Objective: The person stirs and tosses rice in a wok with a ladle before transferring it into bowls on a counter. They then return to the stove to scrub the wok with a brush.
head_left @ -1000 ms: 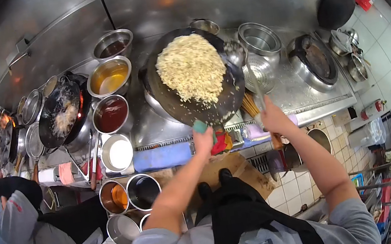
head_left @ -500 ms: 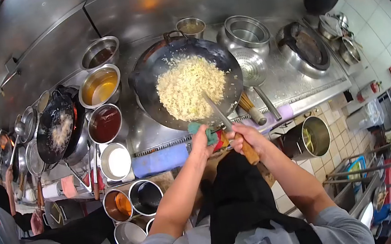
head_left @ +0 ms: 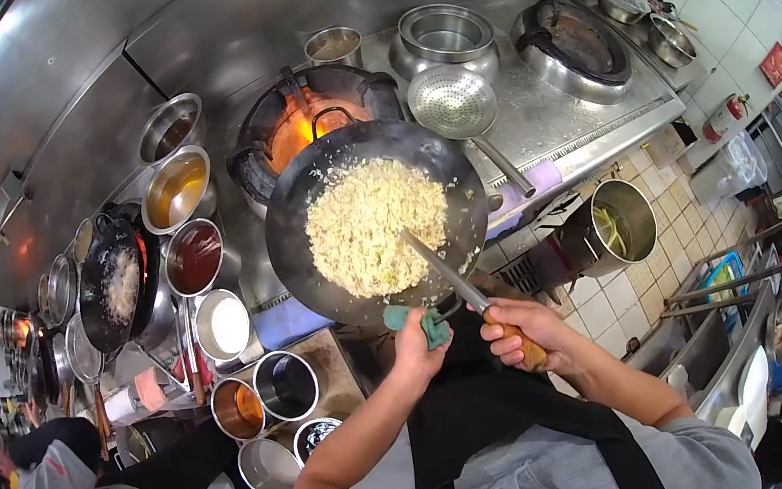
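The wide black metal wok (head_left: 296, 269), loaded with pale rice-like grains (head_left: 373, 222), was positioned at frame centre, overlapping the lower edge of the lit, dark-rimmed round burner (head_left: 288, 145). The left hand (head_left: 416, 347) was closed on a crumpled green cloth (head_left: 435, 330) at the wok's lower rim; the right hand (head_left: 537, 326) was wrapped around the wooden grip (head_left: 532, 356) of a long metal-shafted utensil (head_left: 448, 274), its head hidden in the grains. The step in hand was judged to be stirring; for the next move, a steadied wok and firm grip were judged necessary.
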Demonstrator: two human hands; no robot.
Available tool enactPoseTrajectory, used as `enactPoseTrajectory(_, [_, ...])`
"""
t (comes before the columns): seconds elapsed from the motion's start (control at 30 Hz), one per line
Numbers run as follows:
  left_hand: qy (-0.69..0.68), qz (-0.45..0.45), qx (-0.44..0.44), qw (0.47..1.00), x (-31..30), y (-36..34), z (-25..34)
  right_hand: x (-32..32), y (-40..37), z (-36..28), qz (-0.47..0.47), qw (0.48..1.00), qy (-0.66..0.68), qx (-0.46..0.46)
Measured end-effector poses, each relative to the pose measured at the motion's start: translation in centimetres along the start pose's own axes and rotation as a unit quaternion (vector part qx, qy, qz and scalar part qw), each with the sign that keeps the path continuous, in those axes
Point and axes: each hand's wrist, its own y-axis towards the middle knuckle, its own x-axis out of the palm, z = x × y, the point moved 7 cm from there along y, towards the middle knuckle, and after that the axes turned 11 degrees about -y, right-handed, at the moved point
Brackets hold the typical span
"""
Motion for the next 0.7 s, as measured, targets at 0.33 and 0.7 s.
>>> enactPoseTrajectory(0.33, [0.018,0.003,0.054,0.998,-0.3,1.7,-1.1,-5.9,2.6,3.7,-0.015,0.997,-0.033,0.067])
enactPoseTrajectory(0.7, [0.16,-0.058,-0.104,0.98,-15.0,0.6,-4.8,-6.0,0.8,-5.2,0.078,0.955,-0.285,0.001])
